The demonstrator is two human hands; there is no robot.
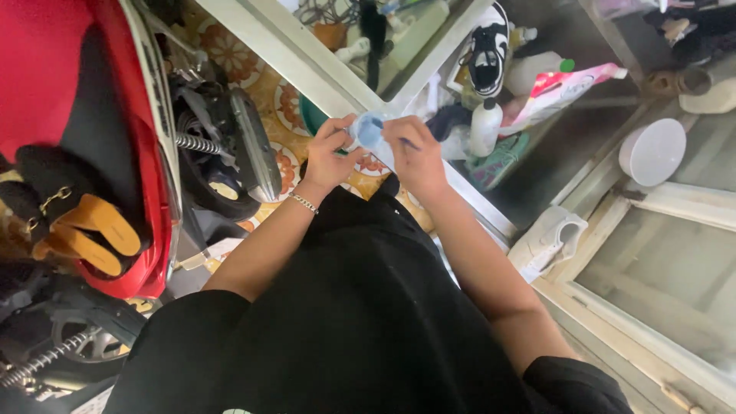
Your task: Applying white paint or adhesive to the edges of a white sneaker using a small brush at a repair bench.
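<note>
Fingers of both hands are closed on a small pale-blue soft item [371, 132], apparently cloth or thin plastic, held in front of the body at chest height above the patterned orange floor tiles [285, 130]. The left hand [331, 157] is seen pinching the item's left edge between thumb and forefinger; a thin silver chain bracelet [305, 203] is worn at that wrist. The right hand [415, 157] is laid over the item's right side, fingers curled around it, so that part of the item is hidden. Exact kind of the item cannot be told. Beyond the hands, a white-framed glass cabinet [429, 65] is noted, with a black-and-white sneaker [488, 52], a white pump bottle [485, 126] and a pink-and-white pouch [563, 86] inside or beside it. A white round lid-like disc [652, 151] is seen to the right, and a white shoe [549, 241] lower down. To the left, a red motor scooter [84, 146] is parked, with black-and-tan sandals [73, 222] resting on it.
</note>
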